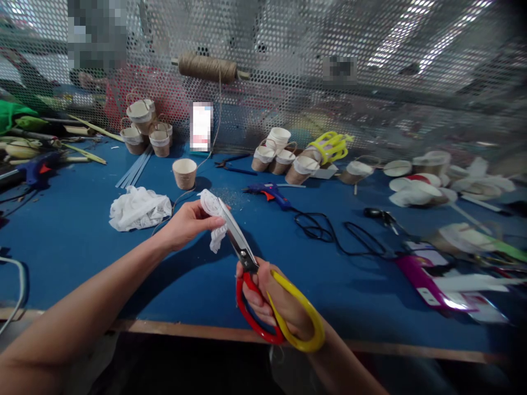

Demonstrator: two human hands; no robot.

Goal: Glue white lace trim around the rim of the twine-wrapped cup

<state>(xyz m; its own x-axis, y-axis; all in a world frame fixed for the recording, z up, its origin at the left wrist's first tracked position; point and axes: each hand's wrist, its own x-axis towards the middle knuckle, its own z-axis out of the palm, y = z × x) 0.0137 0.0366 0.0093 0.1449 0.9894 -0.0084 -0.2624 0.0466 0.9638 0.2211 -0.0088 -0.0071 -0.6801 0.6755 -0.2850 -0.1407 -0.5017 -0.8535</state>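
Note:
My left hand (187, 222) pinches a small piece of white cloth (214, 216) above the blue table (82, 236). My right hand (275, 302) grips large scissors (255, 274) with one red and one yellow handle loop. The steel blades point up and left, nearly closed, and touch the cloth at my left fingertips. A crumpled heap of white cloth (139, 208) lies on the table to the left of my left hand.
A paper cup (185, 173), a blue glue gun (269, 193) with black cable, small scissors (382, 215), groups of lidded cups (284, 156) and a twine spool (208, 68) on a perforated metal screen are around. Another person sits behind the screen. The table's wooden edge (185, 329) is near me.

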